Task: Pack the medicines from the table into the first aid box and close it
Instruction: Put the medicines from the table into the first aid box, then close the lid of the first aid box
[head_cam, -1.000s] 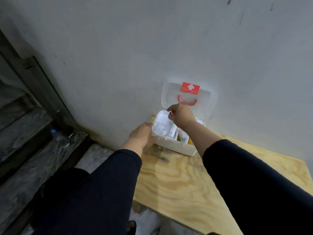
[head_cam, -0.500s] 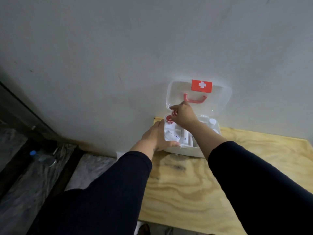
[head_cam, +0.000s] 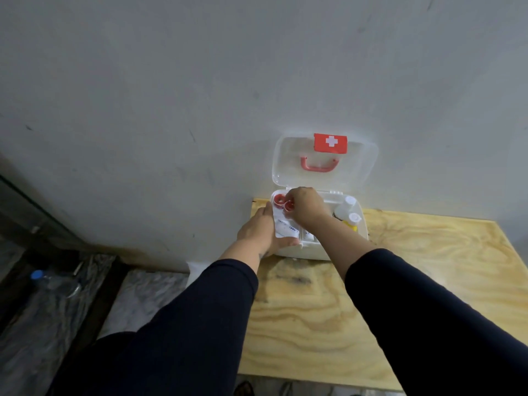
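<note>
Now the first aid box sits open at the far left corner of the plywood surface, pushed close to the grey wall. Its clear lid stands upright against that wall, showing a red handle and a red label with a white cross.

The right hand reaches over the left part of the box, its grip pinched narrow on a small red-capped item; how the fingers sit on it is partly hidden by the hand itself. Just beside it, at the far left corner of the box, lies a second red-capped item.

The left hand rests against the box's left side, its thumb hooked over the near left rim, so its grip holds the box by that corner. Between the two hands, white printed packets lie inside the left compartment.

In the right part of the box stand two bottles with white caps, the nearer one with yellow below its cap.

Both forearms wear dark sleeves. On the floor at far left, well apart from the surface, lies a clear plastic bottle with a blue cap.
</note>
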Demonstrator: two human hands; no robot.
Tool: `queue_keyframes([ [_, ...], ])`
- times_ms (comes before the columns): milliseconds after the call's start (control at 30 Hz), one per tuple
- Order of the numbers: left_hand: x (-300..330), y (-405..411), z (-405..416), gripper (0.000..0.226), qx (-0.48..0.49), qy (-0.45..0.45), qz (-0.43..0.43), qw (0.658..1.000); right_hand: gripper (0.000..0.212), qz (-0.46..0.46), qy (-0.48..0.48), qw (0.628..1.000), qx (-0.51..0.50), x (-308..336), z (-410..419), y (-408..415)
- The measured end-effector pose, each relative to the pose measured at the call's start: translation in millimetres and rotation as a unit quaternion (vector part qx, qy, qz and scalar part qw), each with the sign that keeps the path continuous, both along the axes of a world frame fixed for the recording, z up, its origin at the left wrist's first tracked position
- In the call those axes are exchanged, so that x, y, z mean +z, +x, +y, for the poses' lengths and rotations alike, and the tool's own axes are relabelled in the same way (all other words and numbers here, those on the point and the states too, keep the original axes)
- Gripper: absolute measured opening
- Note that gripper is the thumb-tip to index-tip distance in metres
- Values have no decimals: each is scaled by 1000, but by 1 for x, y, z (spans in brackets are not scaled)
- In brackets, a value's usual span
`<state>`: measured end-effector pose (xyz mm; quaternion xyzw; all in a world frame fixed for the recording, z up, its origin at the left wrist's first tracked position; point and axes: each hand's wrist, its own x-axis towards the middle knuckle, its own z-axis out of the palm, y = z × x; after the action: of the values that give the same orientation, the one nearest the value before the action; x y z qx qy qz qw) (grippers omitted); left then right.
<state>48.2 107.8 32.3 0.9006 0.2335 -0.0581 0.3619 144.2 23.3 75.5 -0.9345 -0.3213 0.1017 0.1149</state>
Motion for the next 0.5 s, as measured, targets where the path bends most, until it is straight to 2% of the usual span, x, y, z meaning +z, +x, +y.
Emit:
queue_keyframes([
  [133,-3,2,1,89,-2,31,0,1000,36,9,9,1000,12,-2,-4,-3],
  [233,5,3,5,100,-20,28,7,999,39,6,57,998,13,11,-13,-2],
  [300,20,4,7,100,4,42,3,999,35,-46,98,994,13,26,-22,-1],
  [400,57,13,9,82,53,105,-63,991,28,-182,173,968,20,48,-36,3],
  [500,88,29,13,71,33,176,-146,973,38,-277,177,944,-26,66,-45,17],
])
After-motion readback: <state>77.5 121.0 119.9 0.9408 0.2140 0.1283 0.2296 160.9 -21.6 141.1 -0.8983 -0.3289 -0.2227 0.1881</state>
